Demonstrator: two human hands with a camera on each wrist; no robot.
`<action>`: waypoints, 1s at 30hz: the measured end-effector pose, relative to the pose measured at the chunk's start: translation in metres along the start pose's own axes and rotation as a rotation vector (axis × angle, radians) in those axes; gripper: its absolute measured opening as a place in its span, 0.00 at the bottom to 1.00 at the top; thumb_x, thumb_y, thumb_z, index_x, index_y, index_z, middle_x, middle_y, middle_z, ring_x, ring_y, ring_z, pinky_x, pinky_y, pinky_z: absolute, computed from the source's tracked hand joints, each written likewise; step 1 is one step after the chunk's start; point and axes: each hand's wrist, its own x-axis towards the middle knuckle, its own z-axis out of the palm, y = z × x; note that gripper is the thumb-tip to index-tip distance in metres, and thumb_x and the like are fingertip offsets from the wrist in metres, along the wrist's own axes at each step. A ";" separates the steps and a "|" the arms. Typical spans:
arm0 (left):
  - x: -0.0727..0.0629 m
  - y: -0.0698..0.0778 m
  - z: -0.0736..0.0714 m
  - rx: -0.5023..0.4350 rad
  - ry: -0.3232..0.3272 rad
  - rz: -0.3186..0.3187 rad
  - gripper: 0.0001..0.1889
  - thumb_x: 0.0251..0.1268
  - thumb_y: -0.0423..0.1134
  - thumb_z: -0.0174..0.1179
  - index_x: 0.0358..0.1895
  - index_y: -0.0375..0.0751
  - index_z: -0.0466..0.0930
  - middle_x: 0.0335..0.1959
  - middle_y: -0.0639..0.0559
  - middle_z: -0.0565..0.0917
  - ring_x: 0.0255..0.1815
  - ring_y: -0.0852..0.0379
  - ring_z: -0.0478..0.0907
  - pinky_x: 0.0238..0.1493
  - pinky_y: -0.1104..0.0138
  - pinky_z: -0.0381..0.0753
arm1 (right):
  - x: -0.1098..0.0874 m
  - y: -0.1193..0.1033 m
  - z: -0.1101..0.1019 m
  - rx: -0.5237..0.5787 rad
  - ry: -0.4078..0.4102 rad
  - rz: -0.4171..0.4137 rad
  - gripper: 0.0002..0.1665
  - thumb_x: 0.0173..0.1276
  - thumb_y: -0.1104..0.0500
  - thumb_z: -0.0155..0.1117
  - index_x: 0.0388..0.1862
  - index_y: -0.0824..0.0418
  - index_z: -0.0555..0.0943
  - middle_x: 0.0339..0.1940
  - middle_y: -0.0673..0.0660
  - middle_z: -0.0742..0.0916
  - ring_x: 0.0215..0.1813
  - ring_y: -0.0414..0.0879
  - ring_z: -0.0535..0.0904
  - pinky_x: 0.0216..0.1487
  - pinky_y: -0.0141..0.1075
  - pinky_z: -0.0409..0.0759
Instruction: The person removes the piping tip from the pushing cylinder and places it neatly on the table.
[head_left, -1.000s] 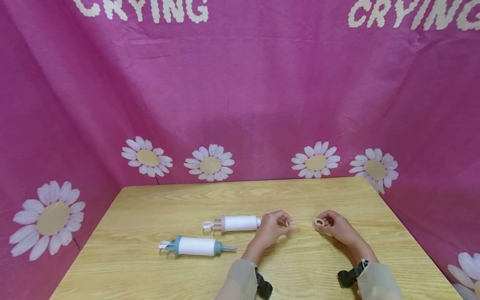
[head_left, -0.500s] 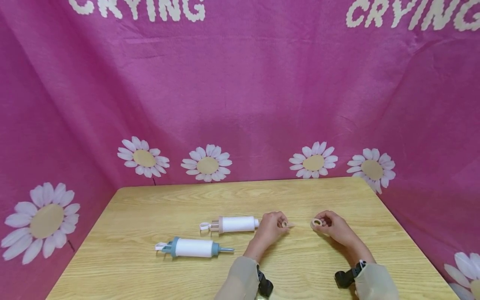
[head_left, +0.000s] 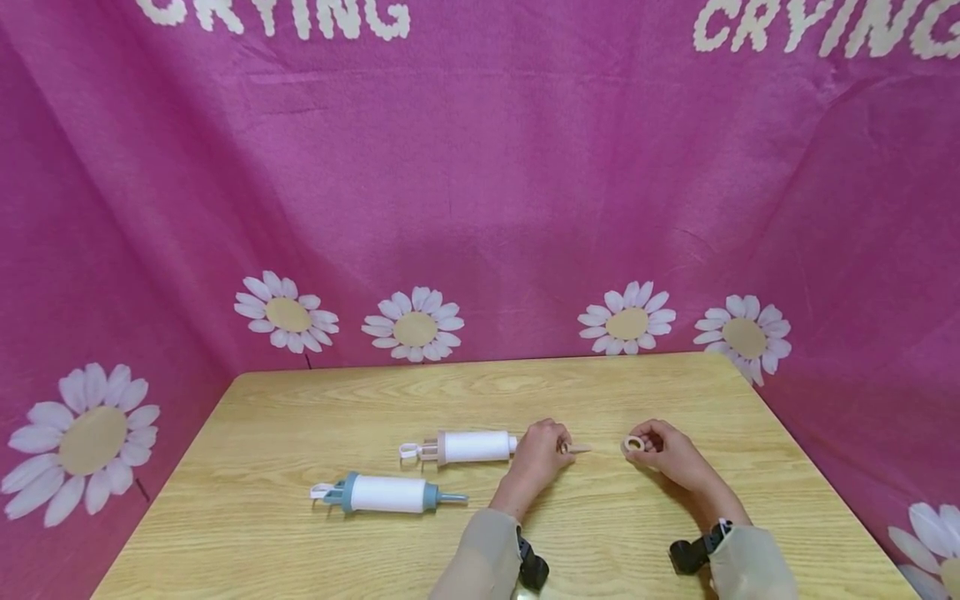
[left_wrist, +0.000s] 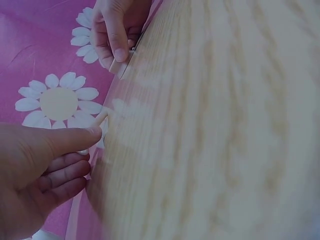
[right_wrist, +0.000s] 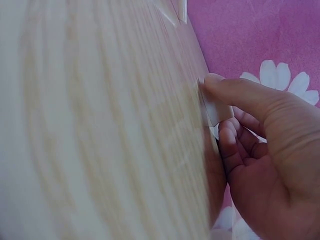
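Note:
My left hand [head_left: 538, 457] pinches a small beige piece, narrow and pointed like a nozzle [head_left: 580, 448], with its tip towards the right. In the left wrist view the thumb lies along this piece, and the fingers hide part of it. Across a gap, my right hand [head_left: 672, 454] holds a beige ring [head_left: 634, 444] between thumb and fingers, low over the table. Its side wall shows edge-on in the right wrist view. Close behind the left hand lies a syringe-like tube [head_left: 476, 447] with a white barrel and beige end; the hand covers its right end.
A second syringe-like tube [head_left: 390, 494], white with teal ends and a thin teal tip, lies nearer the front left. Both tubes rest on a wooden table [head_left: 360, 567]. A pink cloth [head_left: 510, 167] with daisies hangs behind and at the sides.
The beige pointed piece has turned in my left hand: its round opening faced the camera before, and now it shows more from the side. My right hand keeps holding the ring, almost still.

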 end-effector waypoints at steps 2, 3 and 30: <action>0.000 0.000 0.000 0.016 0.006 0.006 0.09 0.49 0.37 0.75 0.28 0.43 0.83 0.25 0.56 0.77 0.25 0.67 0.68 0.26 0.79 0.66 | 0.001 0.000 -0.001 -0.004 -0.008 0.009 0.20 0.64 0.58 0.69 0.49 0.68 0.75 0.38 0.57 0.76 0.38 0.41 0.68 0.34 0.27 0.68; 0.000 -0.001 0.000 0.022 0.010 0.011 0.09 0.49 0.37 0.76 0.28 0.42 0.83 0.25 0.55 0.78 0.25 0.66 0.68 0.26 0.79 0.67 | 0.001 -0.001 -0.001 0.000 -0.007 0.019 0.20 0.64 0.58 0.69 0.49 0.67 0.75 0.38 0.57 0.75 0.38 0.42 0.68 0.34 0.27 0.68; -0.007 -0.001 -0.016 -0.091 0.070 0.046 0.14 0.56 0.39 0.71 0.46 0.41 0.84 0.44 0.51 0.85 0.45 0.57 0.82 0.45 0.76 0.81 | -0.005 -0.004 -0.002 0.027 0.086 -0.018 0.29 0.66 0.52 0.68 0.58 0.71 0.74 0.45 0.61 0.80 0.39 0.33 0.72 0.41 0.24 0.75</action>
